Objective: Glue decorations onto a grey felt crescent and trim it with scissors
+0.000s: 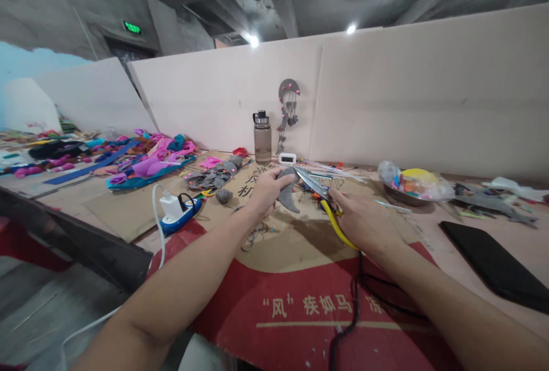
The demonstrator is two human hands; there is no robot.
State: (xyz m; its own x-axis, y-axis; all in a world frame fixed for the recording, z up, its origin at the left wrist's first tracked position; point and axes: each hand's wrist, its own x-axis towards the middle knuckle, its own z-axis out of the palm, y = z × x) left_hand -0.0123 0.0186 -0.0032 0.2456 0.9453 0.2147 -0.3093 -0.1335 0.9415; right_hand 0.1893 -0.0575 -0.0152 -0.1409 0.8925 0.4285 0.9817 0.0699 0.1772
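Note:
My left hand (266, 189) pinches a curved grey felt piece (289, 192) and holds it above the cardboard-covered table (295, 239). Yellow-handled scissors (319, 195) sit in my right hand (364, 219), whose fingers are closed round the handles. The metal blades point left and up, and their tips reach the top edge of the felt. Both forearms stretch in from the bottom of the view.
A power strip with a white charger (176, 211) lies left of my left hand. Grey felt scraps (212, 178), a water bottle (262, 138), a small white clock (287, 158), a bowl of coloured bits (412, 185) and a black tablet (497, 262) surround the work spot. Bright fabric (146, 162) piles up at far left.

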